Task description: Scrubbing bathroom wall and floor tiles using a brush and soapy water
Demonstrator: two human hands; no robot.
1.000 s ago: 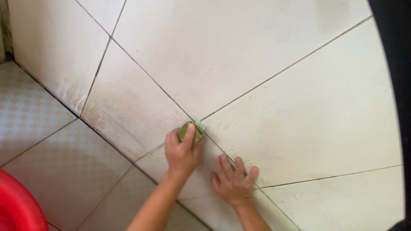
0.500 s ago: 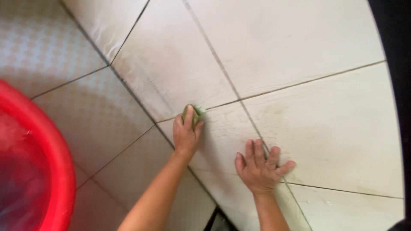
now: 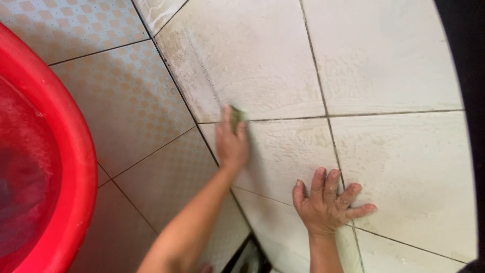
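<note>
My left hand [image 3: 231,141] grips a small green scrub pad [image 3: 237,113] and presses it against the pale tiled wall [image 3: 384,65], on a dark grout line near the wall's bottom edge. The hand is motion-blurred and covers most of the pad. My right hand [image 3: 328,201] lies flat on the wall tile lower right, fingers spread, holding nothing. The tiles around both hands carry streaky, soapy smears.
A large red plastic basin [image 3: 76,167] holding water fills the left edge, standing on the patterned floor tiles [image 3: 136,101]. A dark shape [image 3: 467,60] borders the right side of the view.
The view has swung, bringing more of the red basin in. My left hand slid the pad along the grout line near the floor edge; my right hand stayed flat on the wall.
</note>
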